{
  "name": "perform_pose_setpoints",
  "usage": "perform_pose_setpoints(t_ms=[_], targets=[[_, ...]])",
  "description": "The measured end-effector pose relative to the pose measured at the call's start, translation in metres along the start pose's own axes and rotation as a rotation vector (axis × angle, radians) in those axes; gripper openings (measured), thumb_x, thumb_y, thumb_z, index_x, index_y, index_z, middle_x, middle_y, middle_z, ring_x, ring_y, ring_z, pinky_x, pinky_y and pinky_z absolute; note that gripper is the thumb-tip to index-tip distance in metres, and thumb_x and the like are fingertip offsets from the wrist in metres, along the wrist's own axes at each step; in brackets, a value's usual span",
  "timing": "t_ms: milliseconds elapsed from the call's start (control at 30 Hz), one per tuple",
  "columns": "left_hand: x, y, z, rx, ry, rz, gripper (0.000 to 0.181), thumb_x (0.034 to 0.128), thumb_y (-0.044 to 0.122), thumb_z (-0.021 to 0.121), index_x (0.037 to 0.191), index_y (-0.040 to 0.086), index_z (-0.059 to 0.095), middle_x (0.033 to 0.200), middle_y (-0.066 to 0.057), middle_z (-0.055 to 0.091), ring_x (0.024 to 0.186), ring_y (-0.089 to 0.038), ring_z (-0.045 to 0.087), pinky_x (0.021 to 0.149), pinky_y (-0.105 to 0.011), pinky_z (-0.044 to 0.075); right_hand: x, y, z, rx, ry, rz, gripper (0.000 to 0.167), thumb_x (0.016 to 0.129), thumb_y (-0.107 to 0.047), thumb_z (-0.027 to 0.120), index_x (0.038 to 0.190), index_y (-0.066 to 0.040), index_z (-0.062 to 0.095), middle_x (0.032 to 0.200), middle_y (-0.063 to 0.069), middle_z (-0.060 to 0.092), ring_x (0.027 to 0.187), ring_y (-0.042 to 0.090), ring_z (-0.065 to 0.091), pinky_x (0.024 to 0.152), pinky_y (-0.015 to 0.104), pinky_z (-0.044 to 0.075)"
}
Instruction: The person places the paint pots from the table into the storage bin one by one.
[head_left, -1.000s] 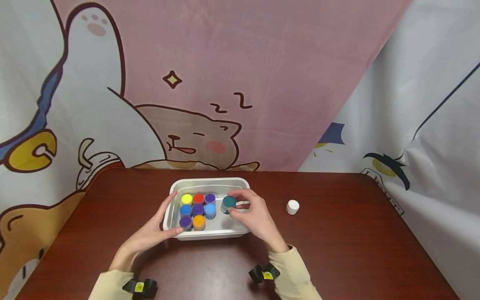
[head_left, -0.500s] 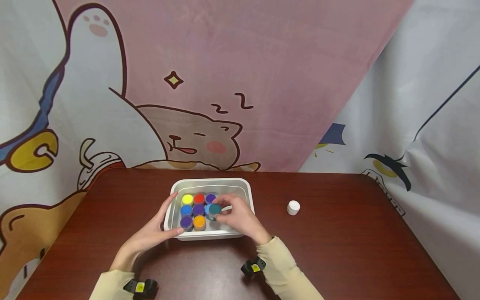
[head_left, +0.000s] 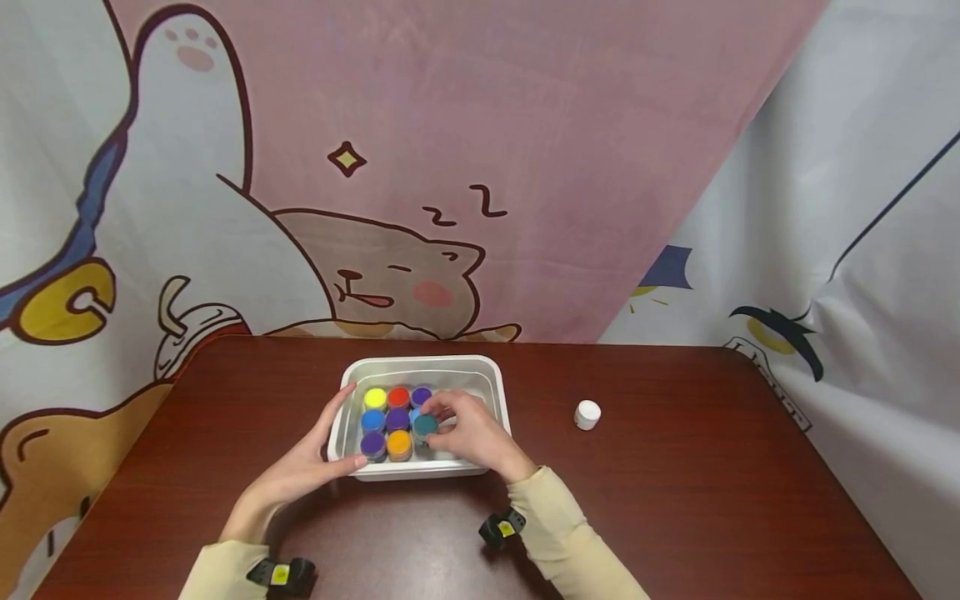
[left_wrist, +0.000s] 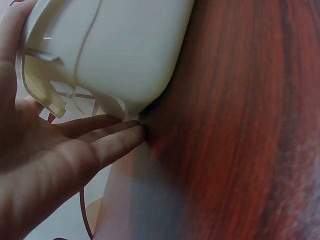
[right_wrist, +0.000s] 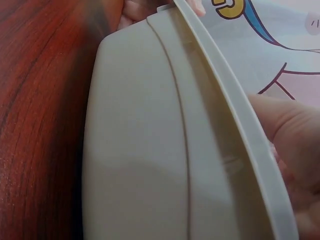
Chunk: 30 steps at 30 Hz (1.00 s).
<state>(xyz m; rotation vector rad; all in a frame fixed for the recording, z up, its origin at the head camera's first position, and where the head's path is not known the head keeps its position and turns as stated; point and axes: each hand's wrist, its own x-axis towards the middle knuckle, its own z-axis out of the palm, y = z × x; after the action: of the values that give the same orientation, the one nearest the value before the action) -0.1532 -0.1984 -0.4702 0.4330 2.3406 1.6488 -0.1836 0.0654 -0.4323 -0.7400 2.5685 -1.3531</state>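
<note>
In the head view, a white tray holds small paint pots with coloured lids. My right hand reaches over the tray and pinches a teal-lidded paint pot beside the orange-lidded pot. The light blue pot is partly covered by the fingers and the teal pot. My left hand grips the tray's left end, thumb on the near rim. In the left wrist view, fingers of that hand lie against the tray's underside. The right wrist view shows the tray's near wall, which hides the pots.
A white-lidded pot stands on the brown table to the right of the tray. Yellow, red and several blue or purple-lidded pots fill the tray's left part. A printed cloth hangs behind the table.
My right hand has carried the teal-lidded pot leftward from the tray's right part to beside the orange and light blue pots, then slightly nearer me. The left hand keeps its place on the tray.
</note>
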Motion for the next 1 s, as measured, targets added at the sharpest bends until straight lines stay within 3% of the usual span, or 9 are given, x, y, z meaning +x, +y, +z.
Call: perform_pose_setpoints(t_ms=[200, 600, 1000], targets=[[0.0, 0.001, 0.0, 0.003, 0.003, -0.004, 0.098, 0.0829, 0.022, 0.074, 0.155, 0.03, 0.008, 0.155, -0.021, 0.006, 0.134, -0.047, 0.02, 0.099, -0.074, 0.022, 0.001, 0.0, -0.001, -0.063, -0.056, 0.007, 0.026, 0.073, -0.002, 0.077, 0.096, -0.003, 0.066, 0.088, 0.004, 0.065, 0.083, 0.021, 0.063, 0.071, 0.022, 0.052], [0.0, 0.0, -0.001, 0.024, 0.006, 0.01, 0.098, 0.0827, 0.021, 0.074, 0.155, 0.029, 0.008, 0.156, -0.021, 0.007, 0.133, -0.047, 0.021, 0.099, -0.074, 0.021, 0.009, -0.004, 0.007, -0.216, -0.088, 0.137, 0.031, 0.071, -0.007, 0.083, 0.089, -0.006, 0.058, 0.079, 0.003, 0.058, 0.071, 0.013, 0.051, 0.065, 0.024, 0.045], [0.0, -0.001, 0.0, 0.028, 0.011, 0.017, 0.098, 0.0824, 0.02, 0.074, 0.155, 0.028, 0.008, 0.156, -0.02, 0.007, 0.136, -0.046, 0.016, 0.099, -0.076, 0.017, 0.011, -0.001, 0.01, -0.234, -0.07, 0.164, 0.035, 0.07, -0.013, 0.086, 0.083, -0.008, 0.054, 0.073, -0.002, 0.053, 0.068, 0.011, 0.048, 0.063, 0.024, 0.042]])
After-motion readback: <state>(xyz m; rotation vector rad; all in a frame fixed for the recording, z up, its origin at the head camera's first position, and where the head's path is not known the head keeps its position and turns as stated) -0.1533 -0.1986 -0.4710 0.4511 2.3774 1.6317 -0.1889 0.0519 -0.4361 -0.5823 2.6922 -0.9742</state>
